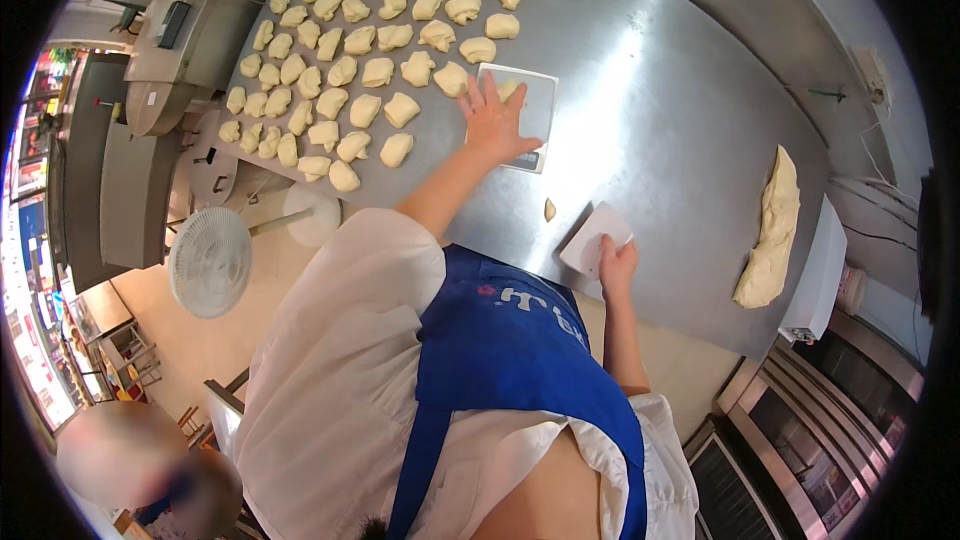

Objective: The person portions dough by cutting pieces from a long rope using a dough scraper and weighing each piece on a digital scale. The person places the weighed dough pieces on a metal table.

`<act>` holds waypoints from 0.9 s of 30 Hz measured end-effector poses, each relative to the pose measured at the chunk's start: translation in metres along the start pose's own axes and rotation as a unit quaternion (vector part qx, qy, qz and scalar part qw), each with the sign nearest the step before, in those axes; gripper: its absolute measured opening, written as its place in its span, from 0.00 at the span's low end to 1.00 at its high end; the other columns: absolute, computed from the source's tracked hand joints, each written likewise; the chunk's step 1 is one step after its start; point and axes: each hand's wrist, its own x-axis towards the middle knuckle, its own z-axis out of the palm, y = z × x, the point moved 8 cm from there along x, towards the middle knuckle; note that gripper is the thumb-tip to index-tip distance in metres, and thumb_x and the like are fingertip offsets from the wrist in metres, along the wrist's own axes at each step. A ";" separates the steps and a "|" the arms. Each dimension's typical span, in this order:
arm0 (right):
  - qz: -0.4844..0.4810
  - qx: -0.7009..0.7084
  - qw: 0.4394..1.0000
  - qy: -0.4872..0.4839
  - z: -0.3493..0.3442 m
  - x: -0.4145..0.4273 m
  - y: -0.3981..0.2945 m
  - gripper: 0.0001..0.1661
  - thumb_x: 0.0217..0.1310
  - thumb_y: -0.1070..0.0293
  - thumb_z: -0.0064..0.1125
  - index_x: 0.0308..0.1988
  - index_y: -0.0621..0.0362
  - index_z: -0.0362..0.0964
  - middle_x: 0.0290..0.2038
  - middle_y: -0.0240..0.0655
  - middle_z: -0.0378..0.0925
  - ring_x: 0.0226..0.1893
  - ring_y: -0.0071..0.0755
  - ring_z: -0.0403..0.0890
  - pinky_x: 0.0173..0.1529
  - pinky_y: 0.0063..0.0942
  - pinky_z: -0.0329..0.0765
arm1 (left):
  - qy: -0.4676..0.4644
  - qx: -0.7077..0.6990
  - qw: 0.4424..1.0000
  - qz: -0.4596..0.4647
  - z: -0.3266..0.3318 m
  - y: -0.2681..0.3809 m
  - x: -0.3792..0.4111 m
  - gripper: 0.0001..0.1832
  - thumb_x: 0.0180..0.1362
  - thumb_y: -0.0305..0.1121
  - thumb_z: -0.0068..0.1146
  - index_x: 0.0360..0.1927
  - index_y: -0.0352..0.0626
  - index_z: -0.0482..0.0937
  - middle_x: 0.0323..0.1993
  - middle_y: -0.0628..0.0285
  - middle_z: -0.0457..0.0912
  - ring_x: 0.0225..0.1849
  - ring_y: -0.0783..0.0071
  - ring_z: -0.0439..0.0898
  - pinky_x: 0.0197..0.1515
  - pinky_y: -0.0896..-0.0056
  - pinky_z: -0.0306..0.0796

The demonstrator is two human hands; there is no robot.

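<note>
My left hand (495, 124) is spread, fingers apart, over a white digital kitchen scale (538, 116). A small dough piece (508, 89) on its plate shows between thumb and fingers; whether the hand touches it is hard to tell. My right hand (618, 264) grips a pale plastic dough scraper (592, 234) near the front edge of the stainless steel worktable (675, 187). A little scrap of dough (550, 209) lies left of the scraper. Farther right rests a long slab of dough (771, 232).
Several rows of cut dough pieces (360, 40) cover the table's left side. Along the right edge stands a white box-like object (819, 274). A white fan (211, 262) is left of the table, and a blurred person (150, 457) appears at lower left.
</note>
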 end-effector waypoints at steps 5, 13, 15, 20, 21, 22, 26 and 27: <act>-0.033 -0.119 0.990 -0.064 0.019 -0.026 0.019 0.19 0.60 0.67 0.54 0.49 0.68 0.74 0.40 0.53 0.82 0.41 0.50 0.83 0.48 0.39 0.77 | -0.120 0.031 0.957 0.263 0.038 0.048 -0.055 0.37 0.52 0.46 0.66 0.64 0.45 0.69 0.67 0.55 0.67 0.71 0.57 0.60 0.71 0.44 0.50; 0.008 0.006 0.999 -0.044 0.064 -0.008 0.007 0.18 0.59 0.67 0.54 0.46 0.68 0.76 0.37 0.48 0.83 0.39 0.41 0.84 0.45 0.36 0.77 | -0.155 -0.131 0.955 0.216 0.087 0.047 -0.145 0.23 0.56 0.34 0.59 0.58 0.48 0.76 0.52 0.57 0.79 0.55 0.60 0.76 0.59 0.58 0.68; 0.040 0.029 0.997 -0.065 0.057 -0.012 -0.006 0.18 0.59 0.66 0.53 0.46 0.68 0.76 0.37 0.48 0.83 0.39 0.42 0.84 0.45 0.36 0.77 | -0.133 -0.123 0.960 0.212 0.069 0.055 -0.130 0.20 0.55 0.35 0.61 0.52 0.48 0.79 0.46 0.59 0.81 0.48 0.61 0.78 0.53 0.60 0.70; -0.003 -0.079 0.996 -0.034 0.031 -0.022 -0.035 0.20 0.59 0.65 0.52 0.46 0.67 0.74 0.35 0.55 0.82 0.38 0.55 0.84 0.45 0.43 0.78 | -0.136 -0.128 0.962 0.198 0.076 0.050 -0.118 0.08 0.51 0.38 0.65 0.33 0.48 0.83 0.39 0.63 0.82 0.43 0.63 0.79 0.45 0.61 0.71; 0.006 -0.065 0.997 -0.035 0.031 -0.027 -0.047 0.20 0.59 0.65 0.52 0.46 0.67 0.74 0.35 0.55 0.82 0.38 0.56 0.84 0.45 0.44 0.78 | -0.113 -0.124 0.963 0.210 0.071 0.054 -0.117 0.08 0.51 0.38 0.65 0.33 0.49 0.83 0.39 0.64 0.82 0.44 0.63 0.79 0.45 0.60 0.71; -0.027 -0.084 0.996 -0.035 0.036 -0.026 -0.044 0.20 0.59 0.65 0.52 0.46 0.67 0.74 0.34 0.55 0.82 0.36 0.55 0.84 0.43 0.43 0.79 | -0.090 -0.120 0.964 0.220 0.064 0.058 -0.116 0.08 0.51 0.38 0.65 0.32 0.49 0.83 0.39 0.65 0.82 0.44 0.64 0.79 0.45 0.60 0.71; -0.092 -0.121 0.988 -0.026 0.056 -0.017 -0.016 0.19 0.61 0.65 0.52 0.47 0.66 0.74 0.30 0.52 0.82 0.26 0.48 0.84 0.35 0.40 0.80 | -0.148 -0.086 0.961 0.216 0.078 0.048 -0.125 0.13 0.50 0.38 0.65 0.41 0.52 0.83 0.45 0.65 0.80 0.46 0.65 0.77 0.47 0.60 0.71; -0.092 -0.121 0.988 -0.023 0.057 -0.016 -0.014 0.19 0.61 0.65 0.52 0.47 0.66 0.74 0.29 0.51 0.82 0.23 0.45 0.84 0.33 0.39 0.80 | -0.177 -0.080 0.959 0.205 0.083 0.044 -0.127 0.15 0.50 0.38 0.65 0.43 0.52 0.83 0.47 0.64 0.80 0.46 0.64 0.77 0.48 0.60 0.71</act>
